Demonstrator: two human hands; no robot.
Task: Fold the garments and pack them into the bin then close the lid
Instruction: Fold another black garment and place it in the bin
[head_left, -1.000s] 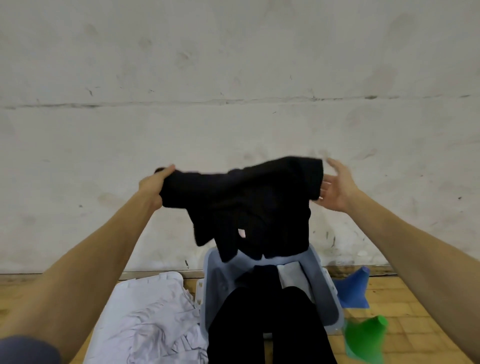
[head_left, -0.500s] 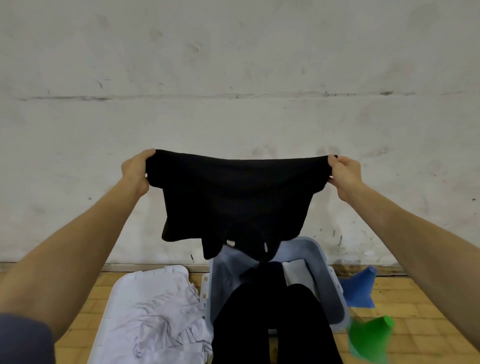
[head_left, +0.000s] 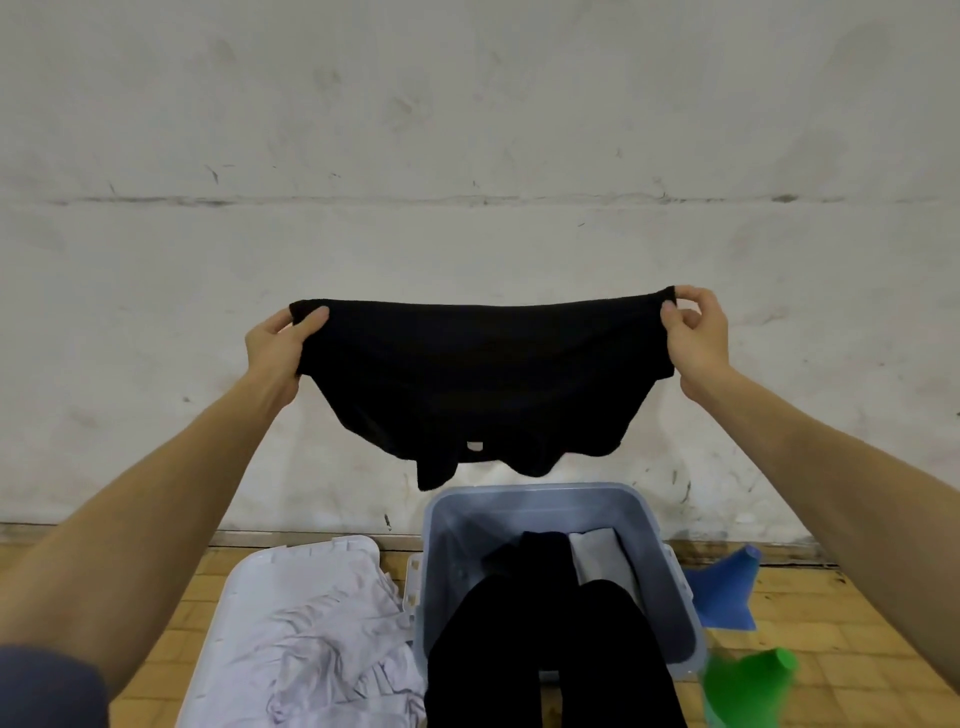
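Both hands, left (head_left: 275, 348) and right (head_left: 696, 338), pinch a black garment (head_left: 478, 384) in their fingers above the bin (head_left: 441, 561); a white lid (head_left: 249, 577) and blue cloth (head_left: 727, 587) flank it.

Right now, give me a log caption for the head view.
Both hands, left and right, hold a black garment stretched above the open bin.

Both arms reach forward, raised; left hand (head_left: 275, 348) and right hand (head_left: 693, 338) apparently pinch with curled fingers (head_left: 675, 312).
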